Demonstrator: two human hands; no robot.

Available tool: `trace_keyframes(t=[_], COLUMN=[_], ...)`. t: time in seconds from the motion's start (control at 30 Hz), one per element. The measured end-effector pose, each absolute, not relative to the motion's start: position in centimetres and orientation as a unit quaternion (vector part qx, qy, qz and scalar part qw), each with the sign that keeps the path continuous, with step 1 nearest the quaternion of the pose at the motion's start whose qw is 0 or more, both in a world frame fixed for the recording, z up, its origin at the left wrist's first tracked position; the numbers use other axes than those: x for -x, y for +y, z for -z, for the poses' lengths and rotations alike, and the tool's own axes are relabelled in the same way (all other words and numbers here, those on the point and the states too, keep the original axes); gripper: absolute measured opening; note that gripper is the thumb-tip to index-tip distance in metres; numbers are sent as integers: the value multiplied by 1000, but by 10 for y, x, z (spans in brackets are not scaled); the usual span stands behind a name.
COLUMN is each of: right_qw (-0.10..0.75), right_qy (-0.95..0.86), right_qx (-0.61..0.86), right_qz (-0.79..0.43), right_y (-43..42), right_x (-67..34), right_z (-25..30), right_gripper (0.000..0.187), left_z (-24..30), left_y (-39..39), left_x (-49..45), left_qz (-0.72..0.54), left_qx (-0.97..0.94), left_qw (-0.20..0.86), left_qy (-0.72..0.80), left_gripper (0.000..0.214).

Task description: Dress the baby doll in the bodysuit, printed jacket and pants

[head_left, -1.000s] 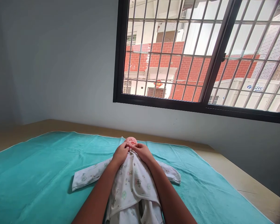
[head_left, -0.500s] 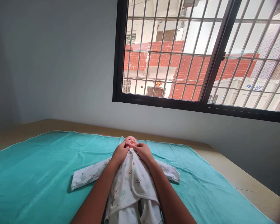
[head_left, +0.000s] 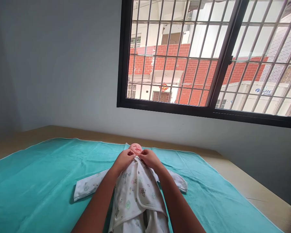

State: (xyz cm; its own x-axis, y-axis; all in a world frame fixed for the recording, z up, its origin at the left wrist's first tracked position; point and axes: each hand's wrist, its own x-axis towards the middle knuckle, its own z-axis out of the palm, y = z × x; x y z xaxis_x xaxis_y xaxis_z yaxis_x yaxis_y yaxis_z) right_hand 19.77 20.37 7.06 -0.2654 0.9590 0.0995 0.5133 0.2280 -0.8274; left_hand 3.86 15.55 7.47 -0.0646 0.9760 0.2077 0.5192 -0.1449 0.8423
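A baby doll (head_left: 135, 148) lies face up, its head pointing away from me. It wears a white printed baby shirt (head_left: 131, 194) with the long sleeves spread to both sides and the front flaps overlapping. At the neckline, just below the doll's chin, my left hand (head_left: 124, 160) pinches the collar edge from the left. My right hand (head_left: 149, 158) pinches the collar from the right, close to the other hand. White cloth covers the doll's lower part near the bottom edge. The fingertips partly hide the collar.
A turquoise blanket (head_left: 50, 171) lies under the doll with some wrinkles. Around it shows a light wooden surface (head_left: 223, 161). Behind stand a grey wall (head_left: 63, 64) and a black-framed window (head_left: 165, 106) with metal bars.
Both hands stay at the collar, the left fingertips shifting slightly right and down. My forearms have spread a little apart. The view has tilted slightly.
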Motion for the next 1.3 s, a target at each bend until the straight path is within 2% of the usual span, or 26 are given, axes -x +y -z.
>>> trace_keyframes(t=[0.17,0.27,0.33,0.47,0.77,0.93,1.07,1.13,1.23,1.3], right_qw=[215,147,133,131,130,119,160,174,184,188], right_qy=[-758,-817,-825,-822,-827,-835,-827,-820,-807,-793], right_qx=[496,496,510,498,456,489,517,524,526,524], right_qz=[-366,-254,-204,-242,-303,-221,-149,-151,-193,-248], right_y=[176,159,153,158,176,166,158,157,161,166], right_x=[-207,-203,-201,-206,-221,-210,-196,-193,-195,-201], right_z=[-106,-121,-125,-123,-113,-117,-116,-115,-115,-114], right_gripper=[33,39,33,16,9,28,12,9,23,22], left_z=[-95,-100,-100,-100,-101,-99,-99,-99,-99,-100], left_y=[142,136,134,132,132,133,133,133,132,132], left_x=[-29,-28,-29,-29,-38,-38,-34,-33,-31,-31], left_qz=[-367,-324,-310,-303,-304,-315,-355,-364,-375,-378], left_qx=[-663,-691,-706,-718,-732,-722,-674,-657,-637,-632], left_qw=[296,315,324,338,344,352,369,393,429,438], left_qy=[581,564,548,528,503,506,533,531,520,515], left_gripper=[10,13,11,23,15,13,13,13,15,18])
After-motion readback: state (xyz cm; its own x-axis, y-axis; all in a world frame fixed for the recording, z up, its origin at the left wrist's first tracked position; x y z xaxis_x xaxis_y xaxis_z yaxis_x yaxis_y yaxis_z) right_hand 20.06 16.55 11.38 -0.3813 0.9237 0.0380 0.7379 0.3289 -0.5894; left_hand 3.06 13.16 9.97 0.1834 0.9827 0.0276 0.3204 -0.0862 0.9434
